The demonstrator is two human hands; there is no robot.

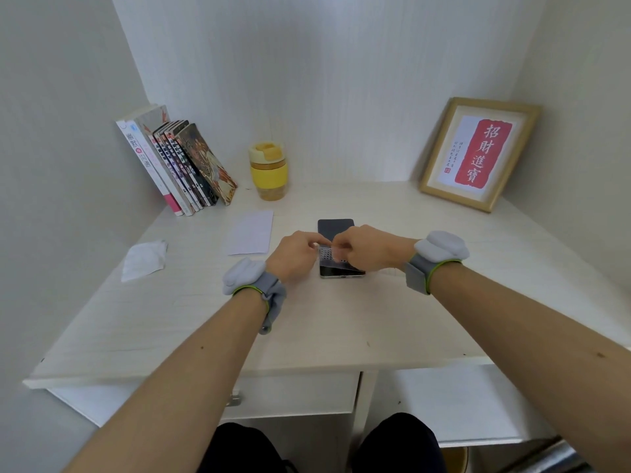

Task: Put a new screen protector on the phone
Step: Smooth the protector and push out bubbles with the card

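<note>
**Both hands on the phone at the middle of a pale desk**

A whitewashed wood-grain desk (pixel 341 322) sits in a pale panelled alcove. The phone (pixel 335 227) lies flat near the desk's middle, its dark far end bare, its near end under the hands. The left hand (pixel 293 256) and right hand (pixel 367 249) meet over it, fingers curled narrow; their tips pinch at a thin clear sheet, the screen protector (pixel 336 266), which lies over the phone's near half and shows a dotted grid. Exactly which fingers grip it is hard to tell. Each wrist carries a grey strap with a green edge.

Towards the left edge lies a crumpled white wipe (pixel 143 259); between it and the phone, a flat white paper sleeve (pixel 251 232). At the back left corner a row of books (pixel 174 162) leans on the wall, with a yellow lidded cup (pixel 269 170) beside them. At the back right corner a framed red calligraphy print (pixel 479 153) leans on the wall.
</note>
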